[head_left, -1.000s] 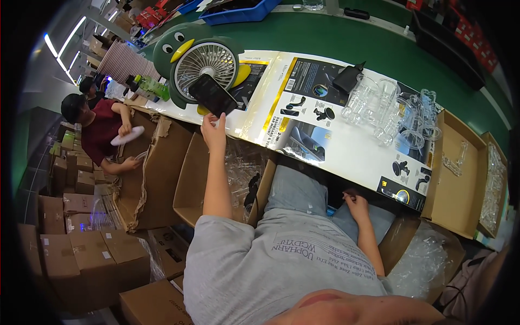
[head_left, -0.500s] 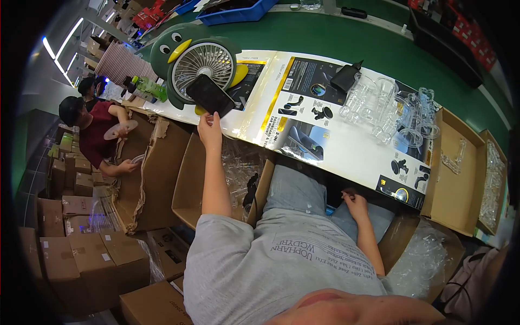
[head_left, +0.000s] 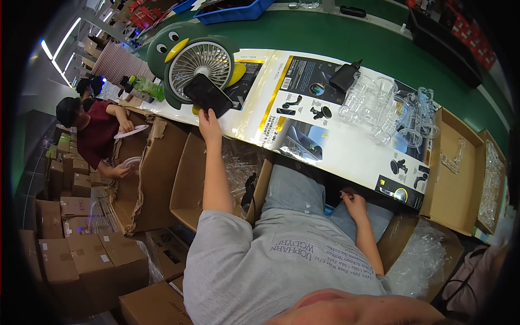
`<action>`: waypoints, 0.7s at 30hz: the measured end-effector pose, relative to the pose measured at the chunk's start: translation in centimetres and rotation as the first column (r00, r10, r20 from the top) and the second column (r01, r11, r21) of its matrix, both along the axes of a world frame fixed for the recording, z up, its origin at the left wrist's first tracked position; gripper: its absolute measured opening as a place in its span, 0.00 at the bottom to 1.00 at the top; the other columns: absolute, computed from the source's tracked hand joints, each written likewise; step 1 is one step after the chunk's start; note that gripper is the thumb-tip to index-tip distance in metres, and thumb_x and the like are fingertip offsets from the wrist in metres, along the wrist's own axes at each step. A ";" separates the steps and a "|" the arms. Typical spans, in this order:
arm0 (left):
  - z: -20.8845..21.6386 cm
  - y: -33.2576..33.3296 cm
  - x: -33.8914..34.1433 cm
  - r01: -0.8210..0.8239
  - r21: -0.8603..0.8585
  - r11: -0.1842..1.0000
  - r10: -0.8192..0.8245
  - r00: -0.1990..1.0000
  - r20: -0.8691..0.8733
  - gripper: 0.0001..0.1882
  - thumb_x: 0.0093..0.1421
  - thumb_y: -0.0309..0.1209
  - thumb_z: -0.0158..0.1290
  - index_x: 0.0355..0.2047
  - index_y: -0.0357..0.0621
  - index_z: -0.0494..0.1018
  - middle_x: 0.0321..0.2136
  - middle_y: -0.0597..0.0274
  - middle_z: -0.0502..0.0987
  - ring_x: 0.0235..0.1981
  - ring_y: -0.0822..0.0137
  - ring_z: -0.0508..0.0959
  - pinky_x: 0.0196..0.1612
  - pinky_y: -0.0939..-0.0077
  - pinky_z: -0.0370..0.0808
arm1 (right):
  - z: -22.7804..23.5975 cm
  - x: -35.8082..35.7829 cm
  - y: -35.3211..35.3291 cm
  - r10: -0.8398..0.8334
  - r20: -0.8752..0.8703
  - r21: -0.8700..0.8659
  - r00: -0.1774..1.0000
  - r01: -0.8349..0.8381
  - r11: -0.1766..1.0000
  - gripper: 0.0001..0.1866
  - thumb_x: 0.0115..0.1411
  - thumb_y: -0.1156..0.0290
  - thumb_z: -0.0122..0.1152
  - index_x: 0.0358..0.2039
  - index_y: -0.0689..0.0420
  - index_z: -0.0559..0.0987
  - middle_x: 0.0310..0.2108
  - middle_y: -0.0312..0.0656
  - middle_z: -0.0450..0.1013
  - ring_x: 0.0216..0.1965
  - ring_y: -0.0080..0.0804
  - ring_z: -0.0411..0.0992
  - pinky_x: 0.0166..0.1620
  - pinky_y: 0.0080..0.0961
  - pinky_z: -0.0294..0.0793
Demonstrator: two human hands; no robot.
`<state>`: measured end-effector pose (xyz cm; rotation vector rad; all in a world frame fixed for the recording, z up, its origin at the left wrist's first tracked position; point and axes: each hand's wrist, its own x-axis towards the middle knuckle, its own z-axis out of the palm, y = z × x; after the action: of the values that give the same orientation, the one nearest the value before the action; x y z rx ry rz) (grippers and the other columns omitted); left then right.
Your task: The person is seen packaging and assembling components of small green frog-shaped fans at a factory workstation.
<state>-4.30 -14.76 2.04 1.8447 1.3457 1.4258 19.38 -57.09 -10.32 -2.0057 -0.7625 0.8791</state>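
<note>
A black smartphone (head_left: 208,93) leans at a slant against a green penguin-shaped fan (head_left: 201,67) with a round white grille and a yellow beak. My left hand (head_left: 209,125) reaches up to the phone's lower edge, its fingers closed on that edge. Below the table's front edge, over my jeans, my right hand (head_left: 355,207) hangs with loosely bent fingers a little apart and nothing visible in them. A printed cardboard sheet (head_left: 346,143) covers the work surface in front of me. On its right part lie several clear plastic cups (head_left: 374,100) and a black pouch-like object (head_left: 345,77).
Right of the sheet stands a shallow cardboard tray (head_left: 452,184) with a few clear pieces. An open carton (head_left: 187,187) with clear plastic is below my left arm. Green bottles (head_left: 146,88) stand beside the fan. At far left a co-worker (head_left: 97,132) handles white discs over a large carton.
My left hand has shifted slightly at the phone's lower edge. The co-worker's white disc has tilted and moved a little right. My right hand looks the same.
</note>
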 end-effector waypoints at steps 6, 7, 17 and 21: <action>-0.1 0.4 -0.6 -0.025 -0.015 1.000 0.025 0.999 -0.024 0.14 0.60 0.35 0.47 0.39 0.34 0.68 0.28 0.55 0.74 0.28 0.64 0.72 0.35 0.72 0.68 | 0.1 -0.1 0.1 0.016 0.008 -0.003 1.000 -0.016 1.000 0.11 0.56 0.67 0.55 0.37 0.58 0.78 0.27 0.41 0.77 0.30 0.27 0.76 0.34 0.21 0.72; -0.1 0.6 -0.8 -0.004 -0.034 0.999 0.004 1.000 -0.004 0.16 0.59 0.36 0.49 0.39 0.34 0.68 0.28 0.56 0.74 0.29 0.64 0.72 0.35 0.72 0.68 | -0.3 -0.1 0.0 0.011 -0.006 0.035 1.000 -0.011 0.999 0.11 0.56 0.67 0.55 0.37 0.58 0.78 0.28 0.41 0.77 0.30 0.27 0.76 0.34 0.21 0.72; 0.1 0.4 0.4 -0.060 -0.061 0.996 0.060 0.998 -0.012 0.23 0.53 0.40 0.57 0.42 0.35 0.67 0.31 0.58 0.74 0.31 0.66 0.72 0.37 0.75 0.68 | -0.2 0.0 0.0 0.027 0.031 -0.042 0.999 -0.026 0.999 0.11 0.56 0.62 0.54 0.37 0.52 0.78 0.28 0.38 0.77 0.31 0.30 0.77 0.34 0.23 0.72; -0.3 0.9 -0.4 0.026 -0.084 0.996 -0.019 0.996 0.084 0.24 0.53 0.39 0.57 0.43 0.34 0.66 0.31 0.57 0.74 0.31 0.67 0.72 0.37 0.75 0.68 | 0.3 0.0 0.1 0.015 0.010 -0.020 1.000 -0.015 1.000 0.12 0.57 0.65 0.55 0.37 0.58 0.78 0.27 0.40 0.77 0.30 0.26 0.76 0.34 0.20 0.72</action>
<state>-4.71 -13.91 1.70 1.7219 1.3198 1.3956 19.37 -57.00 -10.07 -2.0259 -0.7785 0.8888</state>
